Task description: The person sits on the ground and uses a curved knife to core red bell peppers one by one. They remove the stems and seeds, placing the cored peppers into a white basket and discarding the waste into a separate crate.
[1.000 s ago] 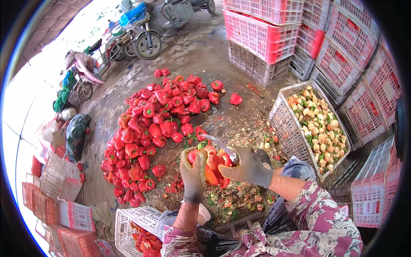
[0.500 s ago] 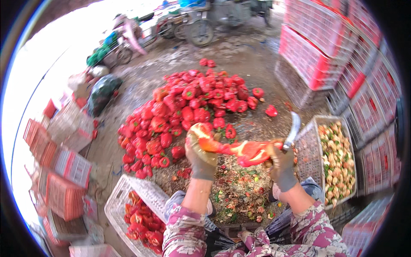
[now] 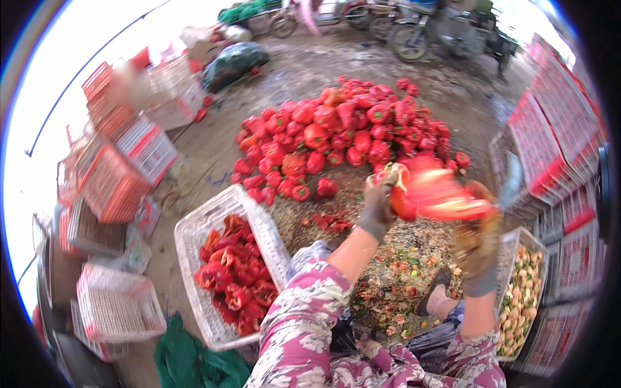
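My left hand, in a dirty work glove, is closed around a red bell pepper. Between my hands stretches a bright red pepper piece, smeared by motion. My right hand, also gloved and blurred, is closed at the right end of that piece. A curved knife shows its pale blade beyond my right hand; the handle is hidden in the grip. Ahead of both hands lies a large heap of whole red bell peppers on the ground.
A white crate with opened red peppers stands at my left. A crate of pale pepper cores is at my right. Scraps and seeds cover the ground between my feet. Stacked crates rise on the right, more crates on the left.
The view has turned left, so the heap and both crates sit farther right in the picture. My hands still hold the pepper and knife; the pepper piece and right hand are now blurred.
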Available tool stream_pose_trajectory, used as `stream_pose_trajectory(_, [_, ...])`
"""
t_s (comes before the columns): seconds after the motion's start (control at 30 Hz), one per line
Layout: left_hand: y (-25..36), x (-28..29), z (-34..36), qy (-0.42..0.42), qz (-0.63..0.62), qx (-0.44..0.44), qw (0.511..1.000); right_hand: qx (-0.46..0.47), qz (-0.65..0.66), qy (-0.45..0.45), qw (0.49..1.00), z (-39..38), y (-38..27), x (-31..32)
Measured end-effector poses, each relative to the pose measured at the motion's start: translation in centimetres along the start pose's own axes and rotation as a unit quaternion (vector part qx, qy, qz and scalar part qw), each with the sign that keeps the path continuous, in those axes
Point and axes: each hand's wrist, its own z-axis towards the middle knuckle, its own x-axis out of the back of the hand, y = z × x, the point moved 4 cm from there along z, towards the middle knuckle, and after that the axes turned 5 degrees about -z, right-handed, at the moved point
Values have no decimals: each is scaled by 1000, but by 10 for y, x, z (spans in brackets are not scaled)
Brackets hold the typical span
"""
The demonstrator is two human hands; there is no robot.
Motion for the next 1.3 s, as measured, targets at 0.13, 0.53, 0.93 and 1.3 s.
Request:
stream_pose_trajectory(0.13, [6, -26, -31, -91, 98, 16, 991, 23, -217, -9, 976, 17, 11, 6])
stream_pose_trajectory(0.53, [-38, -53, -80, -247, 332, 163, 896, 163, -691, -84, 699, 14, 38, 67])
stream_pose_trajectory(0.93, [-41, -69, -79, -376, 620, 34, 688, -39, -392, -57, 917, 15, 30, 106])
stream_pose_trajectory(1.3, [-49, -65, -79, -369, 657, 19, 657, 61, -669, -78, 737, 13, 34, 115])
